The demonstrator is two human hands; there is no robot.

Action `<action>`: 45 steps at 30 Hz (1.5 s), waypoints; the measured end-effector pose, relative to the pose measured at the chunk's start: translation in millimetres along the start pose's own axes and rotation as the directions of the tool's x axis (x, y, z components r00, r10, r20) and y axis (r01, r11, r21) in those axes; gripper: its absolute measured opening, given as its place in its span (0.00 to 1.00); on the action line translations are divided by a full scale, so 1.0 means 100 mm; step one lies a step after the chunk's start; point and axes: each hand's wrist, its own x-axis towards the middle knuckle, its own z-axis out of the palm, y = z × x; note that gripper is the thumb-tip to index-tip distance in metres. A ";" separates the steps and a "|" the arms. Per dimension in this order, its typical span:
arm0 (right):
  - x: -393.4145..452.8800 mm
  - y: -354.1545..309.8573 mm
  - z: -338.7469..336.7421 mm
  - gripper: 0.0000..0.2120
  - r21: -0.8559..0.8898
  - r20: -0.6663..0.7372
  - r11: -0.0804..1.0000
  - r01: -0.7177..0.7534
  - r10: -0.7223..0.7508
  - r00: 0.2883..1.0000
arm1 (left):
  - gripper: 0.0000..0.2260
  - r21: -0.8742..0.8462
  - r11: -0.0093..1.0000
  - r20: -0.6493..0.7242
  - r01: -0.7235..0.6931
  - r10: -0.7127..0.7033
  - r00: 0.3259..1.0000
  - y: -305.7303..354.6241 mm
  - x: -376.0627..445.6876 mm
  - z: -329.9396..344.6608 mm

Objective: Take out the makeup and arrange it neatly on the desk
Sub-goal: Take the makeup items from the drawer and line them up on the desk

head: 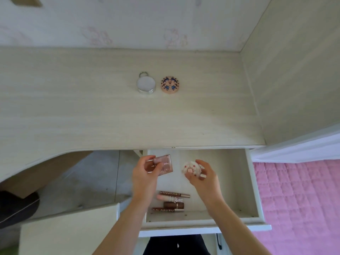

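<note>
Over the open drawer (246,181), the left hand (145,173) grips a brown palette (164,163) and the right hand (204,173) curls round a round patterned compact (190,169). Both are best lifted clear and set level on the surface (73,107) beside the two far compacts (158,84); tubes (171,201) remain.

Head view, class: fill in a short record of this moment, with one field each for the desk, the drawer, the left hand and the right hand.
desk: silver round compact beside patterned round compact, side by side on the desk
drawer: open drawer; four lip tubes lie inside near the front
left hand: left hand grips pink palette above the drawer
right hand: right hand holds white floral compact in its fingers
</note>
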 end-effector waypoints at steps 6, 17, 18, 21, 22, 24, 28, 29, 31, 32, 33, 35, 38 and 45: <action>-0.02 -0.32 0.06 0.22 0.059 -0.010 0.996 0.062 -0.062 0.998 | 0.11 -0.051 0.996 -0.027 -0.073 0.072 0.997 0.28 0.03 -0.17; 0.43 -0.97 0.16 0.23 0.089 0.003 0.991 0.097 -0.097 0.995 | 0.11 -0.074 0.993 -0.037 -0.090 0.088 0.995 0.68 0.57 -0.19; 0.49 -1.03 0.18 0.23 0.082 0.007 0.992 0.099 -0.100 0.995 | 0.11 -0.060 0.994 -0.043 -0.089 0.087 0.995 0.71 0.65 -0.17; 0.69 -1.20 0.24 0.24 0.031 0.034 0.994 0.101 -0.102 0.994 | 0.11 -0.008 0.997 -0.067 -0.080 0.079 0.995 0.80 0.90 -0.12; 0.76 -1.25 0.27 0.25 -0.003 0.044 0.995 0.104 -0.103 0.994 | 0.11 0.013 0.997 -0.073 -0.072 0.073 0.995 0.82 0.98 -0.10; 0.90 -1.33 0.32 0.26 -0.067 0.056 0.992 0.109 -0.105 0.993 | 0.09 0.078 0.995 -0.077 -0.064 0.070 0.995 0.85 1.12 -0.06; 1.15 -1.45 0.43 0.26 -0.150 0.087 0.981 0.121 -0.108 0.990 | 0.08 0.156 0.987 -0.064 -0.049 0.059 0.996 0.86 1.35 0.03; 1.20 -1.47 0.46 0.25 -0.171 0.098 0.977 0.127 -0.111 0.989 | 0.09 0.172 0.984 -0.058 -0.040 0.051 0.997 0.86 1.40 0.05; 1.29 -1.49 0.51 0.25 -0.216 0.111 0.966 0.140 -0.118 0.987 | 0.09 0.201 0.979 -0.050 -0.031 0.042 0.998 0.85 1.48 0.09; 1.32 -1.50 0.53 0.25 -0.235 0.114 0.961 0.144 -0.120 0.986 | 0.09 0.206 0.978 -0.053 -0.028 0.040 0.998 0.85 1.51 0.10; 1.36 -1.50 0.54 0.25 -0.253 0.117 0.956 0.147 -0.121 0.986 | 0.09 0.207 0.978 -0.058 -0.025 0.038 0.998 0.84 1.54 0.11; 1.41 -1.51 0.56 0.24 -0.279 0.131 0.948 0.153 -0.120 0.984 | 0.09 0.210 0.977 -0.069 -0.019 0.034 0.997 0.83 1.58 0.14; 1.46 -1.52 0.59 0.24 -0.321 0.164 0.930 0.176 -0.128 0.978 | 0.10 0.249 0.968 -0.079 -0.019 0.040 0.996 0.81 1.61 0.17; 1.48 -1.48 0.57 0.22 -0.570 0.240 0.757 0.320 -0.220 0.946 | 0.11 0.431 0.900 -0.065 -0.072 0.111 0.992 0.76 1.60 0.18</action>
